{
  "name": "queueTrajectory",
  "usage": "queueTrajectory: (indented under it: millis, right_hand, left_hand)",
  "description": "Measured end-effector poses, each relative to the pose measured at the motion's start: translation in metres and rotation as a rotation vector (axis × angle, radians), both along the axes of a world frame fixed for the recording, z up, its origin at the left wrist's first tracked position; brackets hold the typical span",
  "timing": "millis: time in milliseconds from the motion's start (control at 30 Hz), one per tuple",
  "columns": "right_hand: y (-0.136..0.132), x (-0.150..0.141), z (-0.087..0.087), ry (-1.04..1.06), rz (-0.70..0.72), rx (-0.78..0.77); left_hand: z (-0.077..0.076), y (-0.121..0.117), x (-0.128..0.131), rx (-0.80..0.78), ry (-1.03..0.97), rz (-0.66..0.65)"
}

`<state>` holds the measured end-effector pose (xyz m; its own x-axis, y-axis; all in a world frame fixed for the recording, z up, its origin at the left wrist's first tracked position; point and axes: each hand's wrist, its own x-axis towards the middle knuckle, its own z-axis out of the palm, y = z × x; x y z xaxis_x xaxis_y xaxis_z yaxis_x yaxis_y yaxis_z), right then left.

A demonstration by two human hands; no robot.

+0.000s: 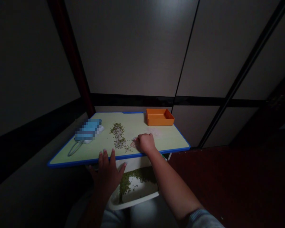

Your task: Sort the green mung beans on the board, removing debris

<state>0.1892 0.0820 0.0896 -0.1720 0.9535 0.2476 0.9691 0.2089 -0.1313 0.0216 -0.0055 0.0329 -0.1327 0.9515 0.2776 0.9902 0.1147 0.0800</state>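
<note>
My right hand (146,143) is closed, low over the table's near half. Its fingertips point down and are hidden, so I cannot make out what they hold. Left of it on the pale green table (137,122) lies a strip of small green beans (117,127) mixed with pale grains (120,143). A thin scatter of pale pinkish grains (154,131) lies beyond the hand. My left hand (109,172) is open, fingers spread, at the blue front edge. Between my forearms, below that edge, a white tub (133,202) holds many green beans.
An orange open box (160,121) stands at the table's back right. At the left lies a blurred-out blue item (88,129) with a loop strap (75,148). Tall grey panels (133,47) rise behind the table. Dark reddish floor (218,177) shows at right.
</note>
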Motion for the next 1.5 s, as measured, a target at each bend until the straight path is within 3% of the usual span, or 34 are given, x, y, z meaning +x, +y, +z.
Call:
queueTrajectory:
  millis: [367,633,867,1000,1133,1400,1500]
  right_hand:
    - [0.008,0.018,0.004,0.016,-0.090,0.009]
    - [0.008,0.036,0.006,0.100,-0.270,0.073]
    - [0.005,0.027,0.003,0.122,-0.077,0.006]
    - [0.007,0.012,0.001,0.082,-0.046,0.007]
    - [0.013,0.007,0.001,0.035,-0.125,0.034]
    - [0.017,0.038,0.003,0.089,-0.352,0.056]
    - [0.013,0.039,0.004,0.123,-0.316,0.054]
  left_hand:
    - [0.002,0.000,0.001,-0.008,0.038,0.004]
    - [0.000,0.001,-0.001,0.025,0.028,-0.014]
    - [0.005,0.000,0.001,-0.022,0.020,0.002]
    - [0.005,0.000,0.002,-0.009,0.014,0.000]
    - [0.001,0.000,0.001,0.016,0.013,-0.007]
    - [0.000,0.002,-0.001,0.027,0.004,-0.015]
    - [0.001,0.002,-0.001,0.012,0.000,-0.016]
